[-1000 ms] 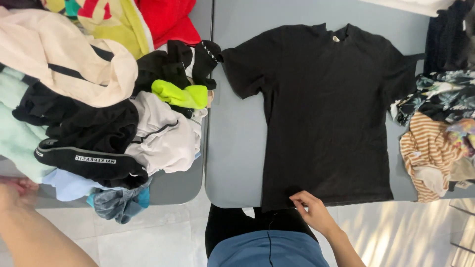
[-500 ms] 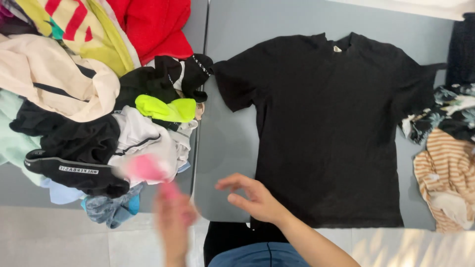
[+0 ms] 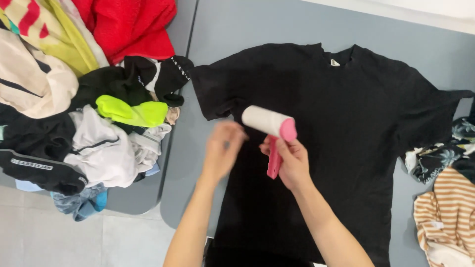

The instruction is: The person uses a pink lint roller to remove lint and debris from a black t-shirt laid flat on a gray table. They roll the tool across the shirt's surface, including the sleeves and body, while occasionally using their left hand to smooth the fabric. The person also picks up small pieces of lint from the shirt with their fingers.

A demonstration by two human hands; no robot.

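Observation:
A black T-shirt (image 3: pixel 346 128) lies spread flat on a grey table (image 3: pixel 257 24), neck at the far side. My right hand (image 3: pixel 292 160) grips the pink handle of a lint roller (image 3: pixel 269 122), whose white roll is held just above the shirt's chest. My left hand (image 3: pixel 222 151) is right beside the roll at its left end, blurred, fingers loosely bent and holding nothing that I can see.
A heap of mixed clothes (image 3: pixel 84 94) fills a second grey table on the left: red, yellow, cream, black, white and neon-green pieces. A striped orange garment (image 3: pixel 445 217) and a dark floral one (image 3: pixel 440 153) lie at the right edge. Pale tiled floor shows below left.
Both hands rose from the shirt's hem up to its chest. The pink lint roller, blurred in my left hand half a second ago, is now in my right hand.

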